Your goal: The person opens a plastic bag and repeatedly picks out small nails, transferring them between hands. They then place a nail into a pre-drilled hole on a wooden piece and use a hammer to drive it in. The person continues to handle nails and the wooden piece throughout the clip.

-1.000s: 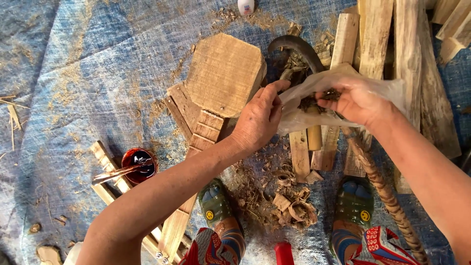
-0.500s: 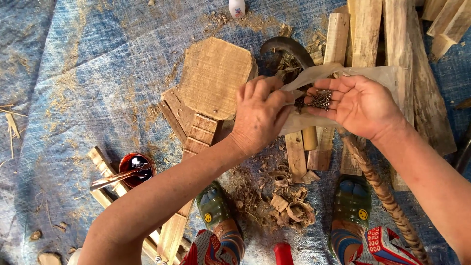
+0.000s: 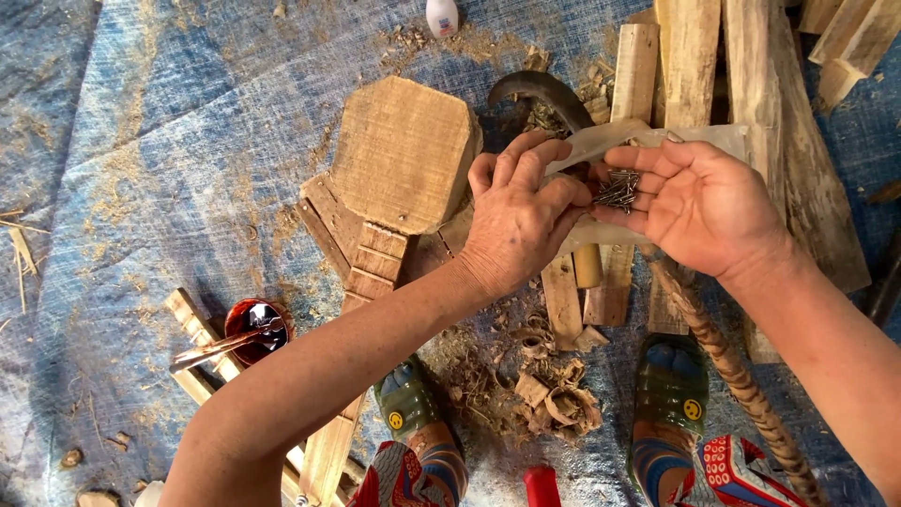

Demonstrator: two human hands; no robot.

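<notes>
Your right hand (image 3: 699, 207) lies palm up and open, fingers spread, cupping a small heap of dark nails (image 3: 618, 190) on top of a clear plastic bag (image 3: 657, 141). Your left hand (image 3: 521, 221) is curled, back upward, its fingertips pinching into the nails at the edge of your right palm; whether it has any in its grip cannot be told. Just left of your left hand lies an octagonal wooden block (image 3: 402, 155) on slatted wood. Planks (image 3: 751, 113) lie beyond your right hand. Wood shavings (image 3: 540, 376) are scattered below, between your green shoes (image 3: 668, 394). A small red pot (image 3: 255, 324) with sticks stands well apart on the blue tarp (image 3: 141, 169).
</notes>
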